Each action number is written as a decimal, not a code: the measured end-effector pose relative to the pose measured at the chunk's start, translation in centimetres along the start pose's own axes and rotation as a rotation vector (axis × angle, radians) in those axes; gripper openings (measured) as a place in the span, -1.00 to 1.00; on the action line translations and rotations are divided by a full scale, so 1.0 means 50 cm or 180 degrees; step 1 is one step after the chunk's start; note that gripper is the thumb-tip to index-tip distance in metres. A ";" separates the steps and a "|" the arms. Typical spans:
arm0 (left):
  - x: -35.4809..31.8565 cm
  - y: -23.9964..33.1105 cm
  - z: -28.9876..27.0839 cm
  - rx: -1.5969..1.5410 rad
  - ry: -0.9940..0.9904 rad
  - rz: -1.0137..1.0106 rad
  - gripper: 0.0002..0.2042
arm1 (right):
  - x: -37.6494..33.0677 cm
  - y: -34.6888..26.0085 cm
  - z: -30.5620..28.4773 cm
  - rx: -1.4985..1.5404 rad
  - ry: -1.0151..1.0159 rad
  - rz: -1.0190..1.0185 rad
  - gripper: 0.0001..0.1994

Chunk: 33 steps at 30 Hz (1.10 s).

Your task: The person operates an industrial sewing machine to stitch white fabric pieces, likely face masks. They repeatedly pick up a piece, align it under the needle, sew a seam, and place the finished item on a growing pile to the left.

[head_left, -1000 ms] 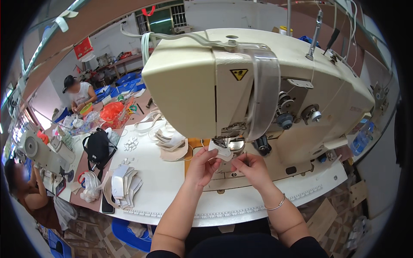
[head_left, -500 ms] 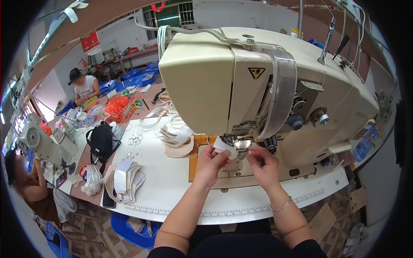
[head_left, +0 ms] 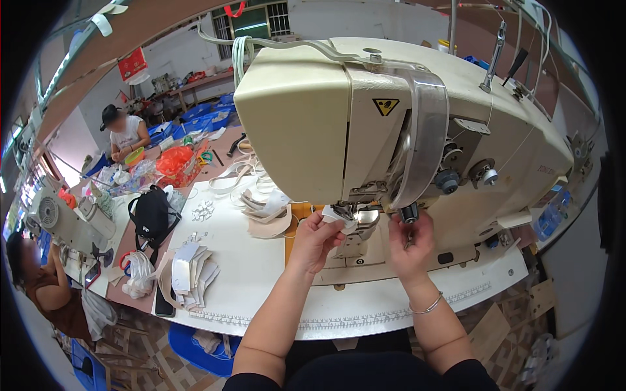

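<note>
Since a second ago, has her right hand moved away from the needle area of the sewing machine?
Yes. The right hand has shifted to the right, from beside the white piece under the presser foot to below the black knob on the sewing machine.

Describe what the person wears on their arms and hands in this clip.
Both forearms are bare, with no gloves on the left hand or right hand. A thin silver bracelet circles the right wrist. Dark short sleeves show at the upper arms near the picture's lower edge. No rings can be made out.
</note>
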<state>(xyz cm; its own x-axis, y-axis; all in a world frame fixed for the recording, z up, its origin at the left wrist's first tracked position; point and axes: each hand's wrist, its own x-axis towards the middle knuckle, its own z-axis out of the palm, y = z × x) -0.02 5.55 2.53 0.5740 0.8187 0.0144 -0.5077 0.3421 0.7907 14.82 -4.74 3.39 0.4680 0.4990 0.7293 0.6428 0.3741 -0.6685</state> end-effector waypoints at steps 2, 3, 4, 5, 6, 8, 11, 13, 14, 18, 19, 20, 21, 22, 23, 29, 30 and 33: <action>0.003 0.001 -0.001 -0.0003 -0.0004 0.0004 -0.82 | 0.016 -0.012 0.003 -0.0209 -0.0008 0.0010 -0.78; 0.004 0.001 -0.002 -0.0006 -0.0008 0.0006 -0.82 | 0.015 -0.010 0.001 -0.0348 -0.0141 -0.0051 -0.77; 0.003 0.003 0.000 0.0045 -0.0002 0.0022 -0.81 | 0.018 -0.007 -0.001 -0.0479 -0.0260 -0.0119 -0.77; 0.001 0.005 0.003 0.0094 0.0002 0.0039 -0.81 | 0.019 -0.005 -0.002 -0.0612 -0.0379 -0.0187 -0.77; -0.001 0.007 0.006 0.0143 0.0005 0.0055 -0.80 | 0.016 0.000 0.003 -0.0578 -0.0259 -0.0352 -0.77; -0.005 0.013 0.013 0.0291 0.0052 0.0088 -0.81 | 0.001 0.012 0.015 -0.0508 -0.0016 -0.0655 -0.77; -0.006 0.019 0.016 0.0437 0.0092 0.0095 -0.80 | -0.002 0.003 0.021 -0.0856 -0.0122 -0.1200 -0.75; -0.009 0.022 0.022 0.0519 0.0137 0.0137 -0.79 | 0.003 0.005 0.023 -0.0919 -0.0561 -0.1269 -0.72; -0.013 0.023 0.028 0.0565 0.0175 0.0185 -0.80 | 0.004 0.006 0.027 -0.0914 -0.0692 -0.1239 -0.72; -0.010 0.018 0.021 0.0574 0.0211 0.0245 -0.76 | 0.009 -0.001 0.034 -0.0922 -0.0705 -0.1320 -0.75; -0.007 0.019 0.019 0.0575 0.0189 0.0240 -0.77 | 0.011 -0.001 0.035 -0.0890 -0.0654 -0.1378 -0.76; -0.004 0.020 0.017 0.0579 0.0170 0.0237 -0.77 | 0.011 0.000 0.035 -0.0907 -0.0650 -0.1374 -0.76; -0.001 0.021 0.015 0.0584 0.0155 0.0235 -0.77 | 0.010 0.000 0.036 -0.0919 -0.0647 -0.1370 -0.76; 0.005 0.021 0.012 0.0572 0.0115 0.0211 -0.79 | 0.009 0.000 0.035 -0.0943 -0.0652 -0.1373 -0.75; 0.013 0.022 0.008 0.0563 0.0077 0.0187 -0.81 | 0.009 -0.001 0.035 -0.0951 -0.0633 -0.1379 -0.75; 0.022 0.015 0.008 0.0504 0.0089 0.0145 -0.85 | 0.004 0.007 0.037 -0.0896 -0.0624 -0.1353 -0.72; 0.023 0.013 0.008 0.0483 0.0082 0.0150 -0.85 | 0.004 0.004 0.036 -0.0878 -0.0649 -0.1321 -0.71; 0.027 0.015 0.007 0.0414 0.0105 0.0117 -0.87 | 0.001 0.007 0.039 -0.0818 -0.0682 -0.1284 -0.68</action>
<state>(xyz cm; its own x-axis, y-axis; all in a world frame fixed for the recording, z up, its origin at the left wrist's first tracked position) 0.59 6.73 3.36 0.5340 0.8451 0.0263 -0.4392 0.2506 0.8627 13.91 -3.06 2.91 0.0352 0.5136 0.8573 0.8870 0.3791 -0.2635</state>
